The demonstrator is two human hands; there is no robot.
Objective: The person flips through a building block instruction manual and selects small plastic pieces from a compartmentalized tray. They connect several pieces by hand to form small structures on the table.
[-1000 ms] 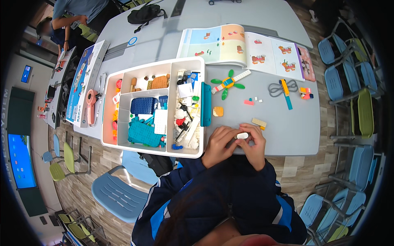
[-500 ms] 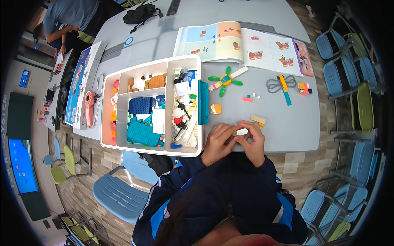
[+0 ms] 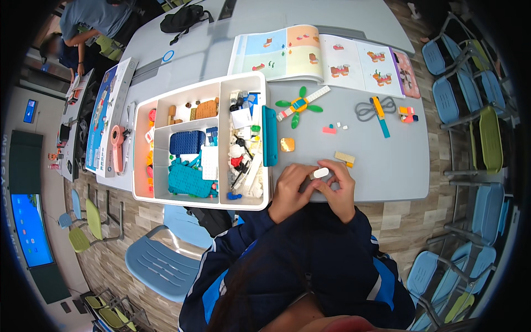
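Observation:
Just over the table's near edge, my left hand [image 3: 291, 190] pinches a small white rounded building piece [image 3: 321, 173] between thumb and fingers. My right hand [image 3: 339, 192] is curled against the other side of it, thumb and fingertips bent round it. The fingers hide the piece's lower part. Past my right fingertips lie a tan brick with a yellow piece [image 3: 345, 159]. A tan and white square piece [image 3: 287, 145] is a little beyond my left hand. A pink brick [image 3: 329, 130] and tiny white pieces [image 3: 342, 126] lie farther off.
Left of my hands stands a white sorting box [image 3: 269, 193] of bricks with a teal latch [image 3: 269, 135]. Behind are an open instruction booklet [image 3: 345, 83] and a green-leaved brick build [image 3: 299, 105]. A yellow and teal build [image 3: 380, 117] lies right. Two people [image 3: 94, 22] are far left.
The white piece has turned in my fingers and shifted slightly left. My right fingers have loosened a little around it. The whole view has shifted slightly.

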